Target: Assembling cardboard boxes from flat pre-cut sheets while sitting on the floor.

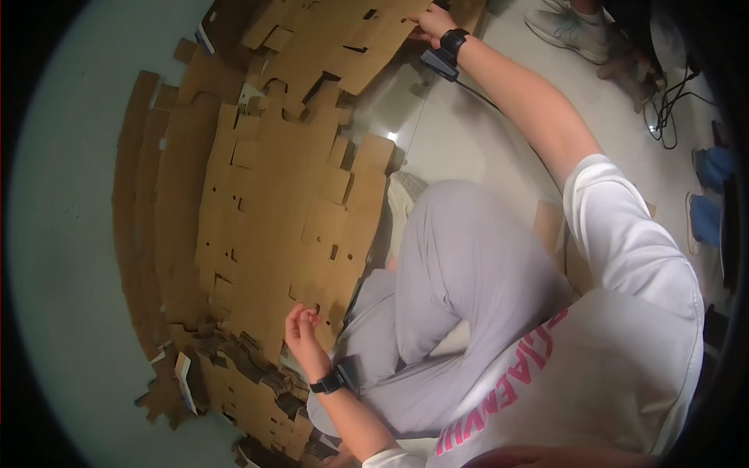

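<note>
My right hand [431, 26] reaches far forward and grips the edge of an upper cardboard sheet [351, 35], which has slots and cut-outs. Closer to me, my left hand [303, 326] hovers by the near edge of a large die-cut cardboard sheet [269, 195]. Its fingers are loosely bent and slightly apart, with nothing visible in them. The large sheet has notched edges, small holes and rectangular flaps. It lies across other brown cardboard layers, and the upper sheet overlaps its far end.
Long cardboard strips [136, 210] lie along the left, with more cut pieces [257, 405] at the lower left. My folded legs [468, 273] sit beside the sheets. At the upper right are another person's shoe [568, 31] and a tangled black cable [663, 117].
</note>
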A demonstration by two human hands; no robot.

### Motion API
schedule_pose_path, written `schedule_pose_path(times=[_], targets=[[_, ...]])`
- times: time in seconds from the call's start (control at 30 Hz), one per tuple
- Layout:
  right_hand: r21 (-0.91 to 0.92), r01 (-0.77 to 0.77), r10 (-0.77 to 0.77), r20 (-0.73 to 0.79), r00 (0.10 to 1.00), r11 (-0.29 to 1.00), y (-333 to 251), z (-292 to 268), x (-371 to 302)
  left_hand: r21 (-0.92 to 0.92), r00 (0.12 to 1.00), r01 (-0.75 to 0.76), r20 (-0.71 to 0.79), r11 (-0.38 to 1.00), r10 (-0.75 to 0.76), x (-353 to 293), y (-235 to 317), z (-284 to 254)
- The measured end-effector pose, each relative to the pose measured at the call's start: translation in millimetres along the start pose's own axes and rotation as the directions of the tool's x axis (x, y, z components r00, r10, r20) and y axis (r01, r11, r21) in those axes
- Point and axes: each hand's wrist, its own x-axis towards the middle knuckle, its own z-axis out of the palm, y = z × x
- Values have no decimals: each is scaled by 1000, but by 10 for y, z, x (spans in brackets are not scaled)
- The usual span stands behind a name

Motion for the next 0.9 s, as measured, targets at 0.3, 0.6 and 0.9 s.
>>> schedule_pose_path(times=[0.3, 0.6, 0.9], targets=[[-2, 526, -506, -276, 817, 851, -420, -632, 785, 90, 999, 43, -22, 995, -41, -119, 4, 103], [-374, -10, -4, -38, 999, 927, 380, -1270, 1069, 116, 998, 59, 7, 992, -60, -86, -26, 141], [38, 344, -339, -104, 935, 938, -94, -762, 648, 131, 998, 57, 9, 990, -59, -55, -77, 110]])
